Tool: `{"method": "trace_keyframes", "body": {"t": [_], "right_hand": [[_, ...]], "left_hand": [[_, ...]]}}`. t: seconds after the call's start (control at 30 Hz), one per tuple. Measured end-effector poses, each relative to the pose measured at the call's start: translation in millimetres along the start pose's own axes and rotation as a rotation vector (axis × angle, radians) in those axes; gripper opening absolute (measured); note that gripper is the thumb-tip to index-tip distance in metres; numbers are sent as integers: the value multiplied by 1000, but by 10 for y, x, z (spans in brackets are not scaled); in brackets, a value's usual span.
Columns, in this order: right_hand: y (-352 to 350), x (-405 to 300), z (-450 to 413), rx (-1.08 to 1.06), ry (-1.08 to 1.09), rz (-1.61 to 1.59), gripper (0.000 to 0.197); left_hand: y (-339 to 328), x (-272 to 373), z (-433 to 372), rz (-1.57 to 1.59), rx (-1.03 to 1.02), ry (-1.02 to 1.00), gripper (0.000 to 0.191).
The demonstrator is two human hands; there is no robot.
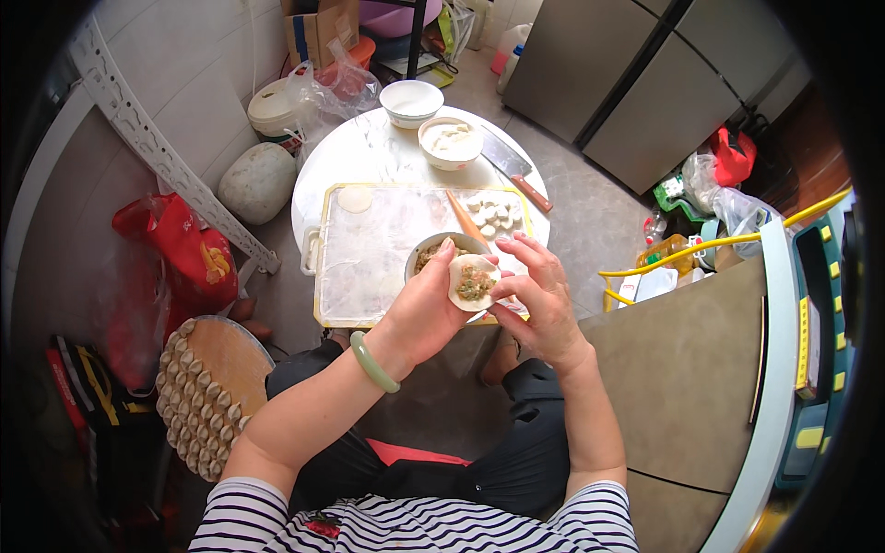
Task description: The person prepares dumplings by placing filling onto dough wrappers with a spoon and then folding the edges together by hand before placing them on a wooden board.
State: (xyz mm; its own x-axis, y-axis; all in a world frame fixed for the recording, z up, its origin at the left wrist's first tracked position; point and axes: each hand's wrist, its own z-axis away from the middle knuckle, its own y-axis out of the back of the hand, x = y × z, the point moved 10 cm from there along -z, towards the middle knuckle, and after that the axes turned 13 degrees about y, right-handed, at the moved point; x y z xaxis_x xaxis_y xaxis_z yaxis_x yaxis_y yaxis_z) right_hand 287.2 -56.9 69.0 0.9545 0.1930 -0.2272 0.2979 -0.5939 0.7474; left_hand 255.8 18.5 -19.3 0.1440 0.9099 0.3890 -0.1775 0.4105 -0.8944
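A round dumpling wrapper (455,285) lies open across the fingers of my left hand (430,298), whose thumb is raised at its left side. Meat and vegetable filling (476,283) sits in the wrapper's middle. The thumb and fingertips of my right hand (543,298) touch the wrapper's right edge. Partly hidden beneath my hands, a bowl of filling (432,254) stands on the floured board (394,256). Beyond my right hand are a wooden rolling pin (464,213) and several small dough pieces (492,211). One flat wrapper (355,200) rests at the board's far left corner.
Two bowls, one white (411,99) and one holding dough (451,139), stand at the back of the round table (346,152). A cleaver (508,155) lies beside them. At my left, a round tray (231,342) bears rows of folded dumplings (197,401). A cabinet (671,373) stands at my right.
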Motion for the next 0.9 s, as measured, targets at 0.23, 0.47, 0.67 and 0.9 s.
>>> {"method": "trace_keyframes", "body": {"t": [0.23,0.47,0.67,0.9], "right_hand": [[-56,136,-66,35,-61,-177,21],[-197,227,-132,63,-161,-404,20],[-253,263,-102,109,-262,-594,25],[-253,163,-155,34,-172,-603,24]], "left_hand": [[50,-32,60,-199,-24,143,46],[-106,72,174,-612,-22,86,53],[-161,88,187,-741,-109,12,45],[-128,147,238,-903,-84,-72,67]]}}
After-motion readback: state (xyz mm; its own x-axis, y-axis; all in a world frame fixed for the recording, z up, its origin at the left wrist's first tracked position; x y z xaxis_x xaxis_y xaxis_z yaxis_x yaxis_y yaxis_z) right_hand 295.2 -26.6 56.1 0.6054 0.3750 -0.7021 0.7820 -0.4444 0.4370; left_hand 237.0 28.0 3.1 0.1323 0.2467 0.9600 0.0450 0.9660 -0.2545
